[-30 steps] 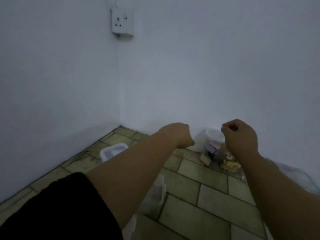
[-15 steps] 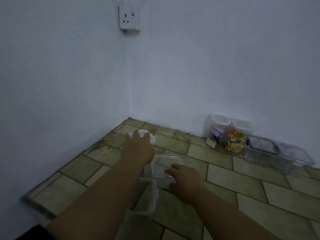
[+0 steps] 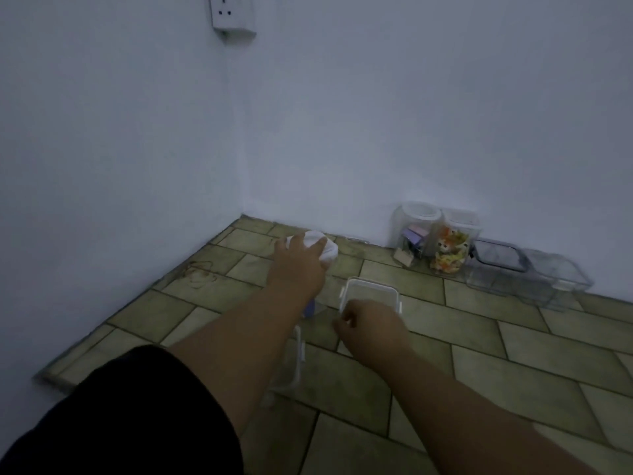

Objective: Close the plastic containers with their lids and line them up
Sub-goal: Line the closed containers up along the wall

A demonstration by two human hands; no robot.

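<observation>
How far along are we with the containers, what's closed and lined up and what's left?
Four containers already stand in a row along the wall; their lids are hard to confirm. In hand: left hand grips a white round lid, right hand rests on a square container. Another container by the left forearm is left.

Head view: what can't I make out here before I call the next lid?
- White lid: the left hand covers most of it, and whatever is beneath it; its fit is unclear.
- Rectangular container: the right hand hides its near edge; contact unclear.
- Clear piece by the left forearm: dim, partly hidden.
- Clear boxes by the wall: lids indistinct.
</observation>
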